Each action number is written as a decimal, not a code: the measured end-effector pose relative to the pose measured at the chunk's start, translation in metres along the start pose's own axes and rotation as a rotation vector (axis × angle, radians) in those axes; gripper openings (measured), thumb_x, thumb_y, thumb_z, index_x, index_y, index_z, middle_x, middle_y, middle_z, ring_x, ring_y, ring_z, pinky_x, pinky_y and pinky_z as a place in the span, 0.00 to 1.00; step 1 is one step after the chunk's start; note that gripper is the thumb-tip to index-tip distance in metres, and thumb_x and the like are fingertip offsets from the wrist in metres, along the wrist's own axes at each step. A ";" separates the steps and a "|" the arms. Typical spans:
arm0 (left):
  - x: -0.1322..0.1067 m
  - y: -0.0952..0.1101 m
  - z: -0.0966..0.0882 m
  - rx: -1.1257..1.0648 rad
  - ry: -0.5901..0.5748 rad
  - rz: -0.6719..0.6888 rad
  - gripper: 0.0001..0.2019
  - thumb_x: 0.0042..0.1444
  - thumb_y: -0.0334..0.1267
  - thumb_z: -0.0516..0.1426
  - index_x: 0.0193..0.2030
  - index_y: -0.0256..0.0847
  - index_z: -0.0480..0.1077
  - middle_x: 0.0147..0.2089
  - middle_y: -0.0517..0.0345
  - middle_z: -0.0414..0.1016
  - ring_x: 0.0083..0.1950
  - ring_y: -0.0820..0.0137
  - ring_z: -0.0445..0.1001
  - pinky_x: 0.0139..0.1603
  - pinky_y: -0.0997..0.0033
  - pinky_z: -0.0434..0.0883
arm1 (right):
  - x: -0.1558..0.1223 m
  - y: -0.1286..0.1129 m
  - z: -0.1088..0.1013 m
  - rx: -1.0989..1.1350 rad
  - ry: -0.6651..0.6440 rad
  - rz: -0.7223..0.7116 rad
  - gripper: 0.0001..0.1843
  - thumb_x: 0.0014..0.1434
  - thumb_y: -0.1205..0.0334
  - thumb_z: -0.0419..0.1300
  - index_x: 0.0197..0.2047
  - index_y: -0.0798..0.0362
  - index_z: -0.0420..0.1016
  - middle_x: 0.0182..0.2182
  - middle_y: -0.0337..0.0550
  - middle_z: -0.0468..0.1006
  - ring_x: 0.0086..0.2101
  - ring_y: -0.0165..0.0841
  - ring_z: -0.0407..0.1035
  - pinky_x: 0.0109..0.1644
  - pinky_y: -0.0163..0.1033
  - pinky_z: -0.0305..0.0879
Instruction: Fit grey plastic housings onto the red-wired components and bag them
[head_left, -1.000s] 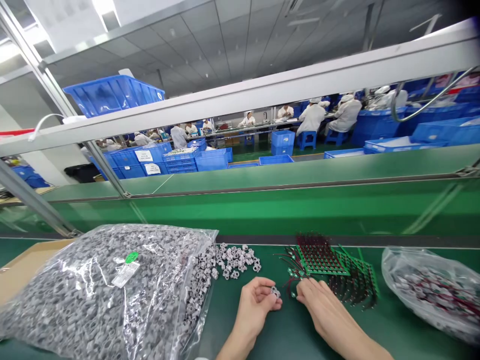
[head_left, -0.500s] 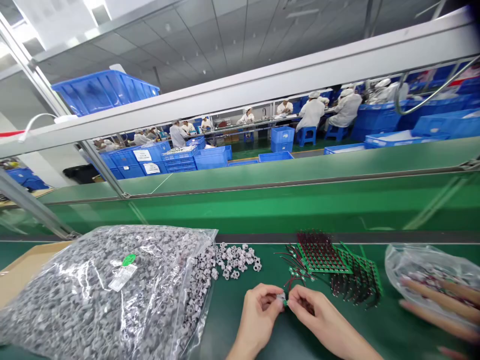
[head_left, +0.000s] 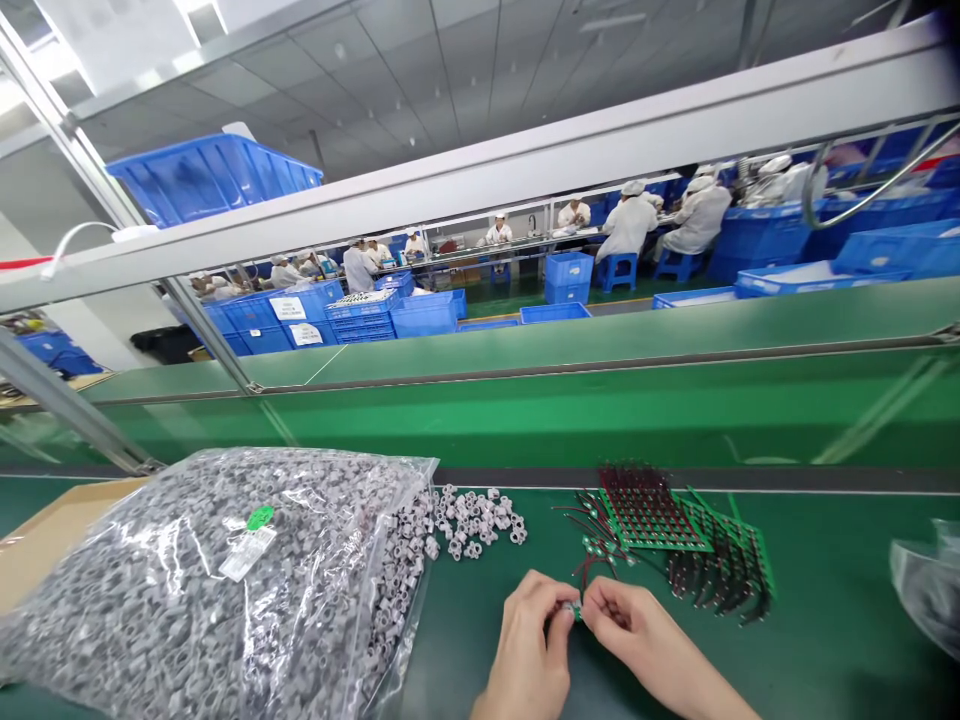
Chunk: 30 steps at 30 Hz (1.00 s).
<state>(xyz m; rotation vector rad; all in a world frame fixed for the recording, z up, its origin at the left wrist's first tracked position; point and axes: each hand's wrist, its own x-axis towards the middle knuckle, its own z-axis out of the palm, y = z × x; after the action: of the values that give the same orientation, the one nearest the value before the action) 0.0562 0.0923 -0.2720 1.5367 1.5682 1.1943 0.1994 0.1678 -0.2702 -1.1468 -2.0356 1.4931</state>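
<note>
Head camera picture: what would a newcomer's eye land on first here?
The clear bag of small grey parts sprawling over the left of the green bench. Next, the left hand and right hand at bottom centre, pinching a small part together, with green circuit boards bristling with red wires beyond. Far behind, people in white coats sit among blue crates.

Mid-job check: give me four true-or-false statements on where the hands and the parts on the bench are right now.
1. The left hand and the right hand pinch one small part between them, over the green mat. True.
2. The big bag of grey parts lies to the right of both hands. False: the big bag lies to their left.
3. Loose grey parts lie at the bag's open mouth. True.
4. The green boards are stacked in the blue crate. False: the green boards lie on the mat beyond the right hand; the blue crate sits up on the shelf.
</note>
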 end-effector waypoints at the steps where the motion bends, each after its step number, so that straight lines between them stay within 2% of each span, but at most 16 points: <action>1: 0.000 0.001 0.000 0.013 -0.012 0.023 0.14 0.62 0.27 0.49 0.47 0.38 0.75 0.42 0.49 0.72 0.45 0.66 0.71 0.49 0.69 0.67 | 0.000 0.001 0.001 0.004 0.007 0.000 0.14 0.51 0.51 0.51 0.24 0.52 0.58 0.22 0.34 0.57 0.26 0.28 0.52 0.30 0.33 0.52; 7: 0.001 0.004 -0.002 0.067 -0.058 0.030 0.17 0.62 0.27 0.48 0.49 0.41 0.76 0.41 0.49 0.69 0.44 0.65 0.71 0.48 0.68 0.67 | 0.000 0.007 0.007 0.027 0.046 -0.004 0.15 0.52 0.50 0.52 0.24 0.52 0.58 0.22 0.34 0.58 0.26 0.28 0.54 0.30 0.33 0.54; 14: 0.002 -0.004 -0.002 -0.077 -0.043 -0.070 0.16 0.60 0.28 0.51 0.47 0.40 0.77 0.42 0.50 0.70 0.43 0.65 0.71 0.45 0.69 0.70 | -0.003 0.008 0.013 -0.014 0.098 -0.074 0.19 0.61 0.46 0.48 0.28 0.52 0.60 0.25 0.36 0.63 0.29 0.30 0.59 0.33 0.33 0.58; 19: 0.002 -0.007 0.001 -0.143 -0.010 -0.086 0.14 0.59 0.27 0.52 0.46 0.39 0.76 0.41 0.50 0.72 0.42 0.67 0.73 0.43 0.72 0.71 | -0.005 0.009 0.008 -0.082 0.078 -0.165 0.14 0.63 0.52 0.49 0.29 0.52 0.61 0.30 0.38 0.68 0.29 0.29 0.59 0.35 0.33 0.59; 25: 0.002 -0.003 0.002 -0.100 -0.030 -0.034 0.11 0.60 0.29 0.51 0.43 0.39 0.74 0.42 0.50 0.73 0.43 0.67 0.74 0.45 0.73 0.72 | -0.005 0.008 0.008 -0.063 0.071 -0.128 0.10 0.60 0.59 0.50 0.27 0.52 0.58 0.30 0.39 0.71 0.30 0.30 0.62 0.36 0.34 0.60; 27: 0.003 -0.007 0.004 -0.108 -0.028 0.013 0.11 0.61 0.32 0.52 0.43 0.39 0.75 0.41 0.50 0.73 0.42 0.67 0.75 0.43 0.74 0.72 | -0.008 0.005 0.010 -0.090 0.102 -0.128 0.08 0.58 0.62 0.50 0.27 0.52 0.59 0.29 0.39 0.71 0.30 0.30 0.63 0.36 0.34 0.60; 30: 0.003 -0.021 0.012 -0.129 0.036 0.087 0.13 0.62 0.43 0.53 0.41 0.40 0.77 0.38 0.50 0.74 0.39 0.67 0.75 0.38 0.76 0.73 | -0.013 0.001 0.011 -0.139 0.162 -0.114 0.05 0.56 0.67 0.51 0.28 0.53 0.61 0.30 0.39 0.71 0.32 0.30 0.64 0.37 0.33 0.60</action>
<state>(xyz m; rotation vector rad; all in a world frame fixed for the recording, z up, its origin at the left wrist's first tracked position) 0.0580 0.0992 -0.2953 1.5199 1.4301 1.3513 0.2000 0.1505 -0.2729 -1.1427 -2.0818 1.1809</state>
